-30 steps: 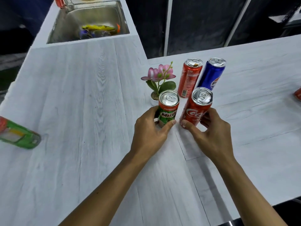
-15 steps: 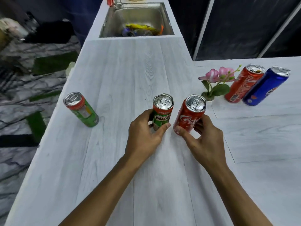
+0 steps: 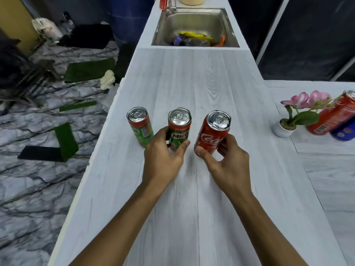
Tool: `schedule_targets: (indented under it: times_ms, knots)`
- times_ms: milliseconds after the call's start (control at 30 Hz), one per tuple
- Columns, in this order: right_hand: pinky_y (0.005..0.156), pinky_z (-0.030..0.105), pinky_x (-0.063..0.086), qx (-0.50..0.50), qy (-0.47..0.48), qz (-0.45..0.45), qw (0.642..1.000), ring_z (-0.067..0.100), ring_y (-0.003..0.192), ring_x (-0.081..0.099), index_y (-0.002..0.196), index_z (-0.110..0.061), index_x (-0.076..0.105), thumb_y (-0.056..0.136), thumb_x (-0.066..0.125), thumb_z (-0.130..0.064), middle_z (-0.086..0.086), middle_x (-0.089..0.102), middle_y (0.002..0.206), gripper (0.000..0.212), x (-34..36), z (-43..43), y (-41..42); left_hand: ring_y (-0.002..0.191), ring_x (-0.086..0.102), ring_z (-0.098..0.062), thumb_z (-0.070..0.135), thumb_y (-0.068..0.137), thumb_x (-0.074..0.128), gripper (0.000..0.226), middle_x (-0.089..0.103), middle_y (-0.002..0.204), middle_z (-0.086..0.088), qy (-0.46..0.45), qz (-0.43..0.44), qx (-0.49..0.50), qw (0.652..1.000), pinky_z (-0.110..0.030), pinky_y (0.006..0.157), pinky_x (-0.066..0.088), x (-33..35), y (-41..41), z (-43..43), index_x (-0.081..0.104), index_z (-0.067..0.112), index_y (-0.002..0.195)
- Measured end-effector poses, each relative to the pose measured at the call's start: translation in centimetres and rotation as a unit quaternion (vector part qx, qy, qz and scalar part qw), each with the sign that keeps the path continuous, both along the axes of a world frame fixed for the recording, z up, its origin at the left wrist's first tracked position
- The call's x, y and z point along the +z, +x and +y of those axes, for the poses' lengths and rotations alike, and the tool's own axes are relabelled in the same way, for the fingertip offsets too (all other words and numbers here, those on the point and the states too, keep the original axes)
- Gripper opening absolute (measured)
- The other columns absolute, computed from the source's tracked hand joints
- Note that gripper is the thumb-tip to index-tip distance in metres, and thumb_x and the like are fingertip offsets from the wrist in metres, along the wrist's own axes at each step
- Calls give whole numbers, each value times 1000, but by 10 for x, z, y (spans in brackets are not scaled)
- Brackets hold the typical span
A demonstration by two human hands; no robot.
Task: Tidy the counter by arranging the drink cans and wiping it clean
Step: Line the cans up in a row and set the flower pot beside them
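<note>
White wood-grain counter [image 3: 192, 83], head view, the only one logged.

Your left hand [image 3: 163, 160] grips the Milo can [image 3: 179, 127]: the thumb lies on its near right side and the fingers curl round the left. Your right hand [image 3: 226, 164] grips the red cola can [image 3: 213, 131] low on its body, with the thumb by the base and the fingers wrapped behind. Your hands hide both bases, so you cannot tell whether either can rests on the counter.

A green can [image 3: 141, 127] stands just left of the Milo can, near the counter's left edge. Your left knuckles sit close against it — contact cannot be told.

Far right stands a white pot [image 3: 284, 129] of pink flowers. A tall red can [image 3: 334, 116] and a blue can [image 3: 343, 132] sit just beyond it, both cut by the frame edge.

At the far end a steel sink [image 3: 230, 25] holds coloured items — too blurred to name.
</note>
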State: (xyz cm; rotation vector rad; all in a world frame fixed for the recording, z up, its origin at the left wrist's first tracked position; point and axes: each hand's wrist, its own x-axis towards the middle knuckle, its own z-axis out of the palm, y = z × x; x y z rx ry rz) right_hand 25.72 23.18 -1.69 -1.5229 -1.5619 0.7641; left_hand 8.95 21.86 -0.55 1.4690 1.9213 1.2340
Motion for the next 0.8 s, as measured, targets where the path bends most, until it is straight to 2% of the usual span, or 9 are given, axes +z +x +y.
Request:
schedule_targets:
  times_ms: [100,300,533,800]
  knots:
    - [86,15,46,2,0,2,1000,4,106,63,135,-25,54,79,83,-52,-23,60,111,68,-1,4,-15,102,63,-3,38,86,79,50,69,118,9,-1,-5,17,1000,-10,80,47,-2,-8,2,61,20,130]
    - [92,23,51,-5,6,3,1000,7,108,64,134,-21,55,81,82,-49,-9,69,120,66,0,12,-31,110,66,-11,39,89,76,54,68,124,3,-1,-1,35,999,-23,87,54,-10,-12,9,57,18,134]
    - [87,15,47,-12,6,-5,1000,1,102,61,132,-20,56,82,82,-46,-18,63,109,62,-2,19,-38,110,66,-14,36,90,75,53,68,123,2,3,-3,51,999,-31,89,59,-16,-9,16,57,16,135]
    - [81,6,41,-13,4,-26,1000,-1,101,59,134,-17,56,82,81,-48,-6,70,120,65,-7,25,-42,110,66,-15,35,90,75,52,67,123,1,-5,-9,68,998,-36,89,59,-19,-10,20,56,15,135]
